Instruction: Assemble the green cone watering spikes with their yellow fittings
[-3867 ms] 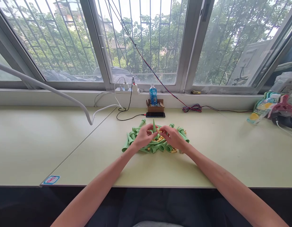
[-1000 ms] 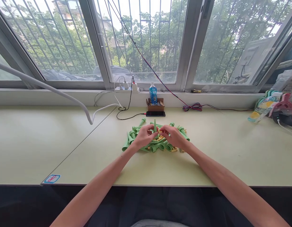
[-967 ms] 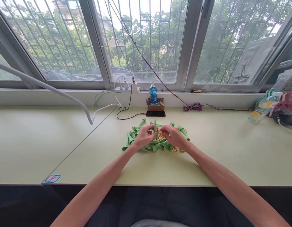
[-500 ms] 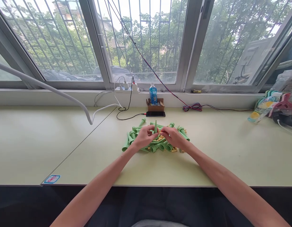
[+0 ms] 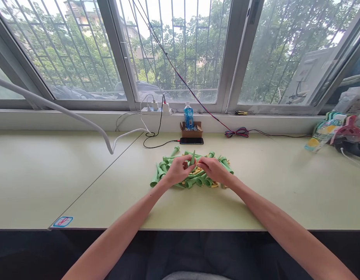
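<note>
My left hand (image 5: 177, 170) is closed around a green plastic cone-shaped spike (image 5: 193, 158), whose narrow tip points up and leans slightly right. Close beside it, my right hand (image 5: 213, 169) is pinched, fingertips at the spike's side. Whatever sits between those fingertips is too small to make out. Under and around both hands lies a pile of similar green spikes (image 5: 154, 179), some with ribbed caps and open round ends. Small yellow pieces (image 5: 215, 185) are scattered among them.
Behind the pile lie a black phone (image 5: 191, 141) on a cable and a small cardboard box (image 5: 192, 133) with a blue bottle (image 5: 188, 116). A white cable arm (image 5: 81, 120) crosses the left. Coiled wire (image 5: 237, 132) and a clear bottle (image 5: 315, 140) are on the right.
The green spike in my left hand has tilted from upright to slightly right and sits a little lower. My right hand stays pinched beside it, nearly unmoved.
</note>
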The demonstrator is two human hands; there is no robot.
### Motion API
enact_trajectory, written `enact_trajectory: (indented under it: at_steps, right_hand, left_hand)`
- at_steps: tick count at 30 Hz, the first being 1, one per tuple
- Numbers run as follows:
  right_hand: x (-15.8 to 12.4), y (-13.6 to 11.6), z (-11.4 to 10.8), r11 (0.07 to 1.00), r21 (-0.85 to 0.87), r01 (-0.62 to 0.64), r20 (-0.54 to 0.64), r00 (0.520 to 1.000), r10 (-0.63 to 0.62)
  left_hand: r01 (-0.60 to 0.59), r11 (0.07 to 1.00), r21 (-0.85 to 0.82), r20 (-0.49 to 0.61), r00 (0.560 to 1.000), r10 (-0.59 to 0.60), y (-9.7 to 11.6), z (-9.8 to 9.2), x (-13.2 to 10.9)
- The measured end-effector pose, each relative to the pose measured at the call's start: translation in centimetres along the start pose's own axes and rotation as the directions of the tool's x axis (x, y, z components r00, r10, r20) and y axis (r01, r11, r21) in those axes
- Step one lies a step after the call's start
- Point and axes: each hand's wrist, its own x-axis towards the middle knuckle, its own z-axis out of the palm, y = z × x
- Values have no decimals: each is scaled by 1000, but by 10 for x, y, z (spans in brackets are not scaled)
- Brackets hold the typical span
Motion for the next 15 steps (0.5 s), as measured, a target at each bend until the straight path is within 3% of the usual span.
enact_trajectory:
  at_steps: [15]
  right_hand:
    - [0,0,0,999,-46,-19,23,1000,20]
  left_hand:
    - [-4,999,34,3,1000,4,1,0,0]
